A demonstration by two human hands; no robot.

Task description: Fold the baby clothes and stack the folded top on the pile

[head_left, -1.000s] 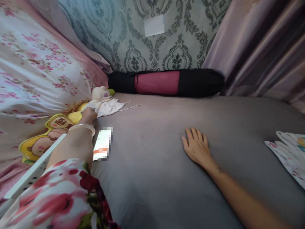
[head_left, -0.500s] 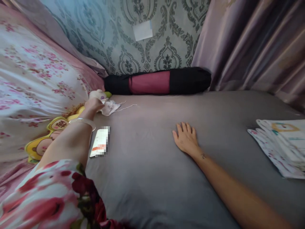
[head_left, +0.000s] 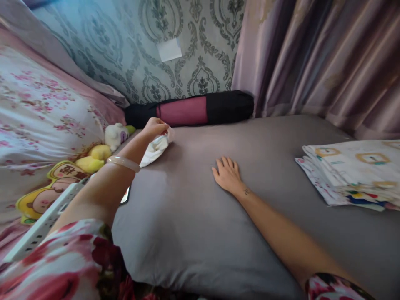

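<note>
The left hand (head_left: 155,127) is pinched on the upper end of a small white cloth (head_left: 153,152), its fingertips gathered at that edge. The cloth lies just below that hand, its long axis slanting from the fingertips down toward the left forearm; whether its lower end rests on the grey bedsheet (head_left: 187,216) I cannot tell. The right hand (head_left: 228,175) is well apart, to the right of the cloth and nearer the body, palm down on the sheet, fingers slightly spread, holding nothing. So the left hand is clearly the nearer one, with bare sheet between the cloth and the right hand.

Left of the left hand sits a white plush toy (head_left: 114,135); beyond it lies a black-and-maroon bolster (head_left: 181,110). A phone (head_left: 125,196) is partly hidden by the left forearm. Well to the right of the right hand is a stack of folded cloths (head_left: 343,166).
</note>
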